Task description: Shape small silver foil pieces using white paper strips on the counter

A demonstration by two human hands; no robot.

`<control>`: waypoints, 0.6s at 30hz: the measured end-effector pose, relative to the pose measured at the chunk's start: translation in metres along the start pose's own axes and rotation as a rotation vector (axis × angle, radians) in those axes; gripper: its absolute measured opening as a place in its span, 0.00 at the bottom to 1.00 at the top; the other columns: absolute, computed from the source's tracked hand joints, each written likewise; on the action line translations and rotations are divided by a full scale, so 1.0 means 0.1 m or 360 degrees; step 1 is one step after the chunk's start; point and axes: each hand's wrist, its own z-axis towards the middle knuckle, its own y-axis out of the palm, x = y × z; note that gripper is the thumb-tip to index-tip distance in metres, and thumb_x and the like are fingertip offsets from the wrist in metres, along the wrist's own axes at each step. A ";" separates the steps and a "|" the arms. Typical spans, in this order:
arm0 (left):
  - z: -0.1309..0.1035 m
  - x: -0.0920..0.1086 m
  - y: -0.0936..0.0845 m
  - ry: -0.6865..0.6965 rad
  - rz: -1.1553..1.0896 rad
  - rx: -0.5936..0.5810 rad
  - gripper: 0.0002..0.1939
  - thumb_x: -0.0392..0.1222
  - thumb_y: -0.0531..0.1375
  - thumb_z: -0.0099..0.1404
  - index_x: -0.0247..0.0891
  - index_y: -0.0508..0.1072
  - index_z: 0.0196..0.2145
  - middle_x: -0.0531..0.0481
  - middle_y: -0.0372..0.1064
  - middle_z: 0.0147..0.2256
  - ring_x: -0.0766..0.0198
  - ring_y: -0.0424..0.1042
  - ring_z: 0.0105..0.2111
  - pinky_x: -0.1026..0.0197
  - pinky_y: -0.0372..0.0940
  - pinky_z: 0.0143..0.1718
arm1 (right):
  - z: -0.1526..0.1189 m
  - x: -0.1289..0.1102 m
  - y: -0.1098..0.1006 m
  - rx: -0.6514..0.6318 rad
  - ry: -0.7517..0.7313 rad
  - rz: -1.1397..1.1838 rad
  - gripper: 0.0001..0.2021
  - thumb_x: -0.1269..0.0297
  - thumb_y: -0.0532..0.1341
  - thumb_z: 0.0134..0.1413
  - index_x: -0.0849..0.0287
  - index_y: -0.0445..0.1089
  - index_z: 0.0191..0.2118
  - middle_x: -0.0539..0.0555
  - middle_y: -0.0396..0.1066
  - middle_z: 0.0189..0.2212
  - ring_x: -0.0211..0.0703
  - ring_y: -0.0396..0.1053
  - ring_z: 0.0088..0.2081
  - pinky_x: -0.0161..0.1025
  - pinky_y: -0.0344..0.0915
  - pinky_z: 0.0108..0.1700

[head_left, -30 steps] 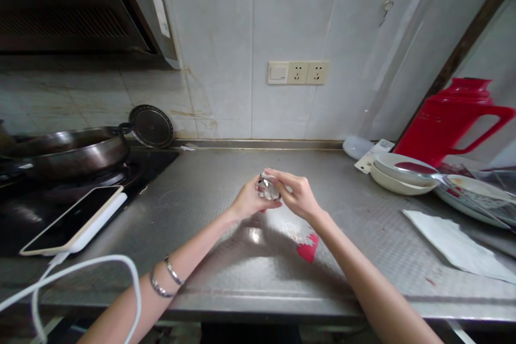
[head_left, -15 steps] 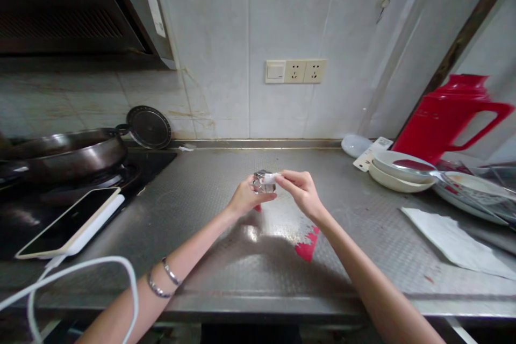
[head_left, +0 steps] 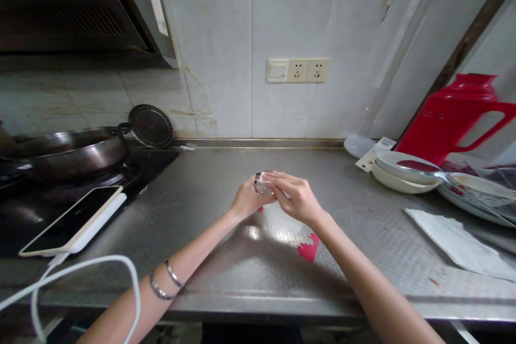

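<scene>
My left hand (head_left: 245,199) is wrapped round a small clear, faceted object (head_left: 263,188) with dark parts at its top; its exact kind I cannot make out. Fingers of my right hand (head_left: 297,197) are pinched together over it, with a bit of white tissue (head_left: 262,176) between them and the object. Both hands are held above the metal counter (head_left: 209,183). Below my right forearm lies a red jagged-edged scrap (head_left: 308,249). Another bit of red shows under my left hand, mostly hidden.
On the left, a phone (head_left: 72,220) with a white cable (head_left: 100,259) rests by the stove, near a steel pan (head_left: 76,153). A white sheet (head_left: 455,239), stacked bowls (head_left: 405,178) and a red thermos jug (head_left: 447,118) stand at right.
My right hand has moved left and closer over the clear object, its fingers now flatter across it with the tissue. The left hand keeps its hold; the view has shifted slightly.
</scene>
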 end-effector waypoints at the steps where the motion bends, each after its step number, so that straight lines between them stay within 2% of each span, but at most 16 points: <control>1: 0.00 -0.01 -0.01 -0.0009 -0.0014 0.0017 0.25 0.50 0.67 0.46 0.36 0.68 0.40 0.55 0.68 0.24 0.70 0.65 0.16 0.68 0.60 0.13 | 0.00 0.00 0.00 -0.0004 -0.0032 0.0000 0.14 0.72 0.52 0.58 0.57 0.72 0.44 0.57 0.75 0.42 0.46 0.71 0.48 0.46 0.67 0.53; 4: 0.02 -0.04 -0.01 -0.0051 -0.0103 0.0042 0.26 0.50 0.68 0.46 0.36 0.66 0.39 0.55 0.67 0.24 0.70 0.65 0.15 0.67 0.61 0.14 | 0.00 -0.03 -0.01 -0.0037 -0.0062 0.0056 0.13 0.71 0.52 0.57 0.55 0.73 0.42 0.55 0.76 0.40 0.45 0.73 0.43 0.48 0.65 0.54; 6: 0.03 -0.04 -0.02 -0.0085 -0.0169 0.0040 0.27 0.49 0.69 0.45 0.35 0.65 0.39 0.56 0.67 0.23 0.70 0.64 0.15 0.66 0.62 0.14 | 0.02 -0.06 -0.02 -0.0058 0.0008 0.0117 0.12 0.69 0.53 0.58 0.55 0.74 0.38 0.53 0.77 0.35 0.44 0.75 0.38 0.46 0.66 0.52; 8: 0.03 -0.02 -0.02 -0.0130 -0.0212 0.0033 0.28 0.49 0.69 0.44 0.35 0.65 0.39 0.55 0.67 0.23 0.71 0.63 0.15 0.66 0.61 0.14 | 0.04 -0.08 -0.04 -0.0044 0.0195 0.0192 0.12 0.65 0.54 0.59 0.56 0.75 0.34 0.52 0.77 0.29 0.42 0.74 0.32 0.41 0.70 0.44; 10: 0.01 0.02 -0.01 -0.0175 -0.0260 -0.0005 0.29 0.50 0.70 0.44 0.35 0.65 0.40 0.55 0.66 0.23 0.72 0.63 0.14 0.67 0.61 0.14 | 0.06 -0.06 -0.07 0.0095 0.0446 0.0263 0.14 0.61 0.54 0.59 0.58 0.76 0.32 0.52 0.76 0.25 0.41 0.73 0.28 0.35 0.69 0.33; 12: -0.01 0.08 -0.01 -0.0190 -0.0335 -0.0053 0.30 0.51 0.69 0.44 0.34 0.65 0.41 0.56 0.66 0.23 0.73 0.62 0.14 0.67 0.62 0.15 | 0.07 -0.02 -0.09 0.0324 0.0643 0.0277 0.15 0.58 0.55 0.59 0.60 0.76 0.34 0.52 0.76 0.27 0.41 0.72 0.27 0.34 0.66 0.28; 14: -0.04 0.12 0.00 -0.0206 -0.0434 -0.0102 0.31 0.52 0.69 0.44 0.35 0.66 0.42 0.56 0.66 0.24 0.74 0.61 0.14 0.66 0.63 0.16 | 0.07 0.04 -0.09 0.0501 0.0714 0.0212 0.15 0.57 0.56 0.58 0.60 0.76 0.35 0.52 0.77 0.29 0.43 0.73 0.29 0.35 0.67 0.29; 16: -0.06 0.16 0.00 -0.0232 -0.0501 -0.0115 0.31 0.52 0.70 0.43 0.35 0.66 0.42 0.56 0.66 0.24 0.74 0.62 0.14 0.65 0.65 0.17 | 0.06 0.08 -0.07 0.0525 0.0688 0.0135 0.13 0.58 0.57 0.57 0.59 0.77 0.35 0.53 0.77 0.30 0.44 0.74 0.30 0.35 0.68 0.31; 18: -0.07 0.18 0.00 -0.0247 -0.0537 -0.0116 0.32 0.52 0.70 0.42 0.35 0.66 0.41 0.57 0.65 0.23 0.74 0.62 0.14 0.65 0.66 0.17 | 0.05 0.09 -0.03 0.0459 0.0604 0.0117 0.12 0.60 0.57 0.57 0.57 0.77 0.37 0.53 0.78 0.33 0.45 0.75 0.33 0.36 0.69 0.33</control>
